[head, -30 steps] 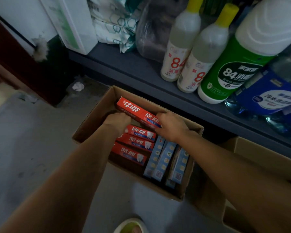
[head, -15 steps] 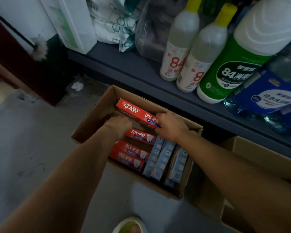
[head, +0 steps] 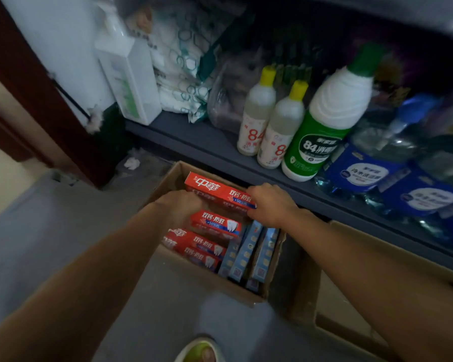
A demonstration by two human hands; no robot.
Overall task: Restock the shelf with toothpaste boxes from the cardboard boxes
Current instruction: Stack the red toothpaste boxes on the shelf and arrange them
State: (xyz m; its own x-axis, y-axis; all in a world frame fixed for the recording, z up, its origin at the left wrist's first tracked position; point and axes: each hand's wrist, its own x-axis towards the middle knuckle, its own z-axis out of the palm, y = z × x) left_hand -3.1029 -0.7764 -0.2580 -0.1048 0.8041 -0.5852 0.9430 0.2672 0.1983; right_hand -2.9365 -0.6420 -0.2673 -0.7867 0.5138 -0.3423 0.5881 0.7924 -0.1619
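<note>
Thing: red toothpaste box [head: 219, 192], at the far end of the open cardboard box [head: 256, 296] on the floor, below the shelf [head: 194, 137]
Hands: left hand [head: 179, 205] and right hand [head: 268, 202] clasp its two ends
Handling: probably light; thin card, dents if squeezed; hold by the ends, gently

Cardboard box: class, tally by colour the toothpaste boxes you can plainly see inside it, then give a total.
Red toothpaste boxes: 4
Pale blue toothpaste boxes: 3
Total: 7
More may lie hidden underneath.
</note>
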